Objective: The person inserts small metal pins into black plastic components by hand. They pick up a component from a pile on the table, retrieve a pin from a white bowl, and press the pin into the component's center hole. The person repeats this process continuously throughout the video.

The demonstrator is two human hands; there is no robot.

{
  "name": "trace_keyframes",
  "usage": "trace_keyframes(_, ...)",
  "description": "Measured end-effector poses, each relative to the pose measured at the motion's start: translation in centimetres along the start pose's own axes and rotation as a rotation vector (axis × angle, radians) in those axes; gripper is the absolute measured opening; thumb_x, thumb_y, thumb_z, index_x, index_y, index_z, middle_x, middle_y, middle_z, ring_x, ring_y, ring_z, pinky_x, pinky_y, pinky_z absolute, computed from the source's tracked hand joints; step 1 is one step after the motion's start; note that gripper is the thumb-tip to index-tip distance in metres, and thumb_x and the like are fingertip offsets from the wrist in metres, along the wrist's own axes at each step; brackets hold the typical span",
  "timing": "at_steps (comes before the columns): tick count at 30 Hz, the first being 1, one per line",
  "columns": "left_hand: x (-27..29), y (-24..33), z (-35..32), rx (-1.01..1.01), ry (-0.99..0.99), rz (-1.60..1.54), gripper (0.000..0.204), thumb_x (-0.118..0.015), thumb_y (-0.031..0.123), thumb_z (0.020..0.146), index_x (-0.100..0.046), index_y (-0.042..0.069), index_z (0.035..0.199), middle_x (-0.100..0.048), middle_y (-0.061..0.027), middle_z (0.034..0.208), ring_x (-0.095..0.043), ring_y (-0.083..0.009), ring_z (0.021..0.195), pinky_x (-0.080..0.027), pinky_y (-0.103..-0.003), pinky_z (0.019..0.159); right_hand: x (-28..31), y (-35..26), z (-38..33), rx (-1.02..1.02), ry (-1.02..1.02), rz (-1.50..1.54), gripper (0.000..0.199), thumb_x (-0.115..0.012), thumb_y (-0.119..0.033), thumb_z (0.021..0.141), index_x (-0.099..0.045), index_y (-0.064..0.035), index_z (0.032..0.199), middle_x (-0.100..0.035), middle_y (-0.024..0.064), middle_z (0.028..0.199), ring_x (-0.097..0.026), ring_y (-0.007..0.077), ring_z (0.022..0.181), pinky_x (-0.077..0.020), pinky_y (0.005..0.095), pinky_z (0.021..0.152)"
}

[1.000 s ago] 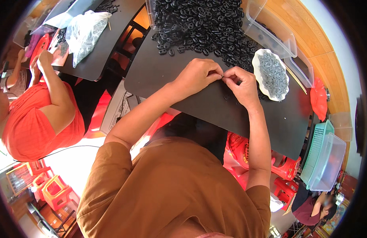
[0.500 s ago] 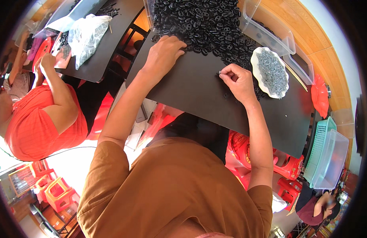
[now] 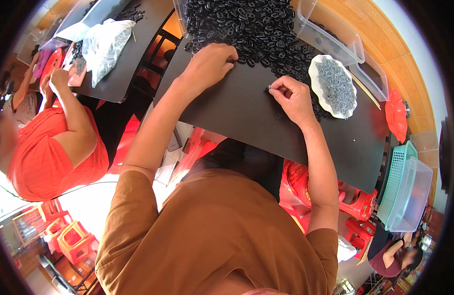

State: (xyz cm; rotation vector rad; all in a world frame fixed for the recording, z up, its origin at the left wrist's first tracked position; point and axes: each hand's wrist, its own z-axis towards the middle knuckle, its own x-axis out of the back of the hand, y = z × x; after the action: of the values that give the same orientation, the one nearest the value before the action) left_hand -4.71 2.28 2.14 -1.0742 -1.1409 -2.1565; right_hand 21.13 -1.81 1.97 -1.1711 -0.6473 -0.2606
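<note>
A broad heap of small black oval pieces with holes (image 3: 241, 27) spreads over the far part of the dark table. At its near left edge my left hand (image 3: 211, 63) has its fingers and thumb curled together; whatever they hold is hidden. Farther right, over bare tabletop, my right hand (image 3: 293, 96) pinches a small silvery piece between thumb and forefinger. A dark bit shows beside that pinch. To the right of this hand stands a white scallop-edged dish (image 3: 351, 112) filled with small grey, shiny pieces (image 3: 335, 83).
Clear plastic boxes (image 3: 335, 42) stand behind the dish, with thin sticks (image 3: 367, 91) alongside. A red scalloped dish (image 3: 396, 115) and a turquoise basket (image 3: 391, 184) are at the right. At another table (image 3: 109, 88) on the left, a person in red (image 3: 55, 142) works beside a plastic bag (image 3: 106, 46).
My left hand has shifted slightly right along the heap's edge, and its fingers have curled in. My right hand keeps its pinch and has barely moved.
</note>
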Motion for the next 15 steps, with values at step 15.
trace_keyframes(15, 0.3, 1.2, -0.2, 0.188, 0.030, -0.470, 0.022, -0.065, 0.004, 0.086, -0.070, 0.003, 0.108, -0.072, -0.0033, 0.089, -0.064, -0.0080, 0.079, -0.051, -0.024, 0.076, -0.2, 0.3, 0.0, 0.022, 0.013, 0.031, 0.007, -0.070, -0.001, 0.080, -0.064, -0.0022, 0.081, -0.062, 0.0004, 0.071, -0.053, 0.0056, 0.059, -0.0424, 0.0222, 0.055)
